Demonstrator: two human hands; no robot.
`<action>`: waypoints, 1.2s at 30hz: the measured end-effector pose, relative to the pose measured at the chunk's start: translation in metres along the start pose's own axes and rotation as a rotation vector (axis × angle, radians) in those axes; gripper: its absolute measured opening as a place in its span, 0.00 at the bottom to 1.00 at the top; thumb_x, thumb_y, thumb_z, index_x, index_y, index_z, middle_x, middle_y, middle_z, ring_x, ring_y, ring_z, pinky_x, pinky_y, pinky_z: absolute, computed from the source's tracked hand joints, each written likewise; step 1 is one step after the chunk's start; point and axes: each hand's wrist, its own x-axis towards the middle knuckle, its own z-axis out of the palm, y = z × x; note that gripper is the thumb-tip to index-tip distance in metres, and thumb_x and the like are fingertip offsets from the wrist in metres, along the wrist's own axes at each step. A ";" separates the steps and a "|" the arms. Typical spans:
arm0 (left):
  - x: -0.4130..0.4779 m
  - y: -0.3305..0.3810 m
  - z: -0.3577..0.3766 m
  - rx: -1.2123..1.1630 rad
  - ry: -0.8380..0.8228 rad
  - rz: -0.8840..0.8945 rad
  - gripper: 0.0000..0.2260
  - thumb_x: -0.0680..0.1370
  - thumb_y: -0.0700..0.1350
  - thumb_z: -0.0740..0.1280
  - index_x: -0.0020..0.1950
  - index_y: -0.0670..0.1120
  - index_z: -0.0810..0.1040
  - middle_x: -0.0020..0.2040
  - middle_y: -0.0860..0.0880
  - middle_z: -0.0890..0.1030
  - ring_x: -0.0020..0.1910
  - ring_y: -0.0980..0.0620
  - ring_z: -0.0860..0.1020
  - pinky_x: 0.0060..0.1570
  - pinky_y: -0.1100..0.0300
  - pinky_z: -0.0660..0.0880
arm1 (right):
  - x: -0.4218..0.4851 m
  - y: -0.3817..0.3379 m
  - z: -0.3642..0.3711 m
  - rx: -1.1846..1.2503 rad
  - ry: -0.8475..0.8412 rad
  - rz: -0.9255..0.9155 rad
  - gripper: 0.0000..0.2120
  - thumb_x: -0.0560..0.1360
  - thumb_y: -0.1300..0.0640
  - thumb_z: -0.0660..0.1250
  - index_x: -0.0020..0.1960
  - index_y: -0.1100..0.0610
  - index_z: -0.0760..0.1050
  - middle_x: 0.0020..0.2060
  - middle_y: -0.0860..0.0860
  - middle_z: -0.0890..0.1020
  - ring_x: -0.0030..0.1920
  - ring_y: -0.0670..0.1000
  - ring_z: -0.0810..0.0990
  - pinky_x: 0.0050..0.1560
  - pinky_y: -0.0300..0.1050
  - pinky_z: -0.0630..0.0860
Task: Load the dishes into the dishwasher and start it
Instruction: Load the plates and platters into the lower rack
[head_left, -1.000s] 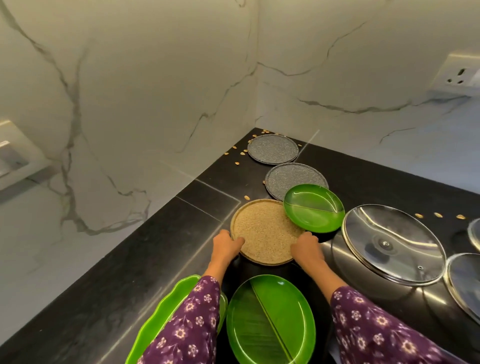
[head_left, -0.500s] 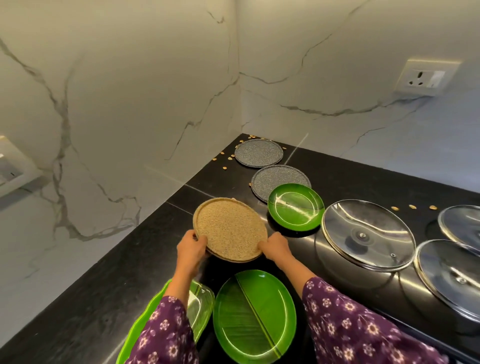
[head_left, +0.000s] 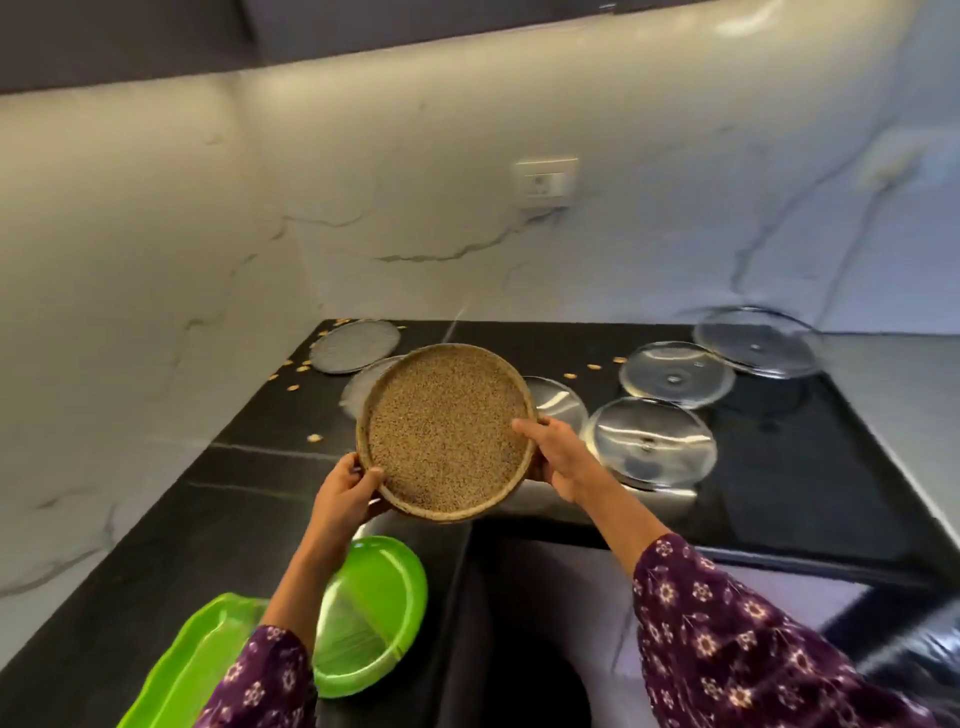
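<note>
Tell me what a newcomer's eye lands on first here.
The tan speckled plate, held mid-frame by the left hand and right hand at its rim. Next, the bright green plate and green tray at lower left, then clear glass lids spread over the black counter to the right.

Both arms reach forward, the forearms bare below purple flowered sleeves (head_left: 727, 639). The left hand (head_left: 343, 499) grips the near-left rim of a tan plate (head_left: 447, 431), thumb hooked over the edge. The right hand (head_left: 561, 460) grips the right rim, thumb lying on the plate's upper face.
</note>
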 end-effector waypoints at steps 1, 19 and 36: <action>-0.005 0.002 0.030 0.022 -0.083 0.006 0.06 0.80 0.35 0.60 0.54 0.43 0.73 0.46 0.43 0.79 0.42 0.49 0.79 0.36 0.62 0.79 | -0.021 -0.006 -0.032 0.006 0.048 -0.018 0.08 0.76 0.58 0.66 0.54 0.58 0.75 0.45 0.54 0.82 0.46 0.54 0.82 0.47 0.49 0.80; -0.202 -0.019 0.515 0.672 -1.009 0.579 0.07 0.75 0.40 0.70 0.51 0.47 0.78 0.42 0.50 0.82 0.41 0.52 0.80 0.42 0.66 0.72 | -0.432 0.014 -0.464 -0.641 0.995 0.090 0.13 0.77 0.53 0.64 0.48 0.64 0.78 0.43 0.60 0.82 0.45 0.58 0.81 0.48 0.50 0.76; -0.190 -0.112 0.788 1.059 -1.165 1.289 0.31 0.68 0.48 0.74 0.67 0.40 0.69 0.65 0.40 0.73 0.63 0.39 0.73 0.60 0.47 0.72 | -0.346 0.212 -0.660 -0.784 0.952 0.516 0.12 0.80 0.59 0.55 0.57 0.56 0.75 0.34 0.49 0.75 0.36 0.51 0.77 0.38 0.43 0.76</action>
